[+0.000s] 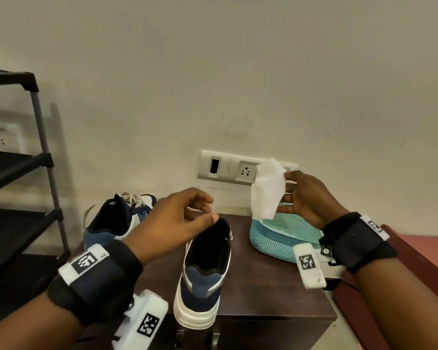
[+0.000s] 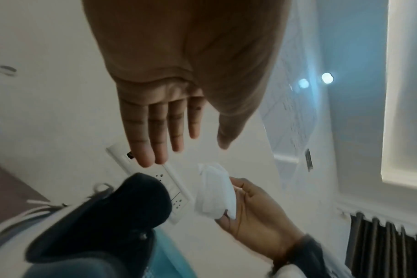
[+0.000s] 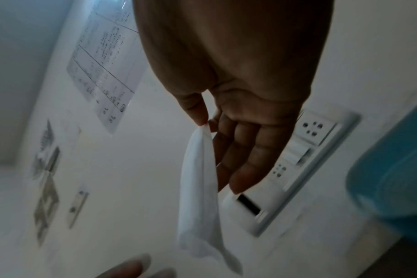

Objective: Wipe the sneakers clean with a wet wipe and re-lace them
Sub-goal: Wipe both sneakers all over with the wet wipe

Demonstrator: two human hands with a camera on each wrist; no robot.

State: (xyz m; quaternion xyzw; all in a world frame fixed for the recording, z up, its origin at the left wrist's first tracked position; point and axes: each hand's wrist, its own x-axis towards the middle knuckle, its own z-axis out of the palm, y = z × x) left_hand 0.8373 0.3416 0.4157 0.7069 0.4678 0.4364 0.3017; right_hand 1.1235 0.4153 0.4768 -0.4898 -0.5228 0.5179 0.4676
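Note:
Two navy-and-white sneakers stand on a dark brown table (image 1: 276, 294). The near sneaker (image 1: 202, 271) points its heel at me, and its black tongue also shows in the left wrist view (image 2: 107, 225). The second sneaker (image 1: 116, 218), with grey laces, sits at the back left. My left hand (image 1: 200, 210) hovers just above the near sneaker's tongue; in its wrist view the left hand (image 2: 202, 143) has straight fingers and holds nothing. My right hand (image 1: 288, 183) is raised at the right and pinches a white wet wipe (image 1: 267, 190) by its top edge. The wet wipe (image 3: 198, 188) hangs loosely below the thumb.
A teal mesh basket (image 1: 283, 233) sits on the table's back right, under the right hand. A black shoe rack (image 1: 43, 160) stands at the left. A white socket panel (image 1: 228, 168) is on the wall behind. A reddish surface (image 1: 415, 261) adjoins the table at the right.

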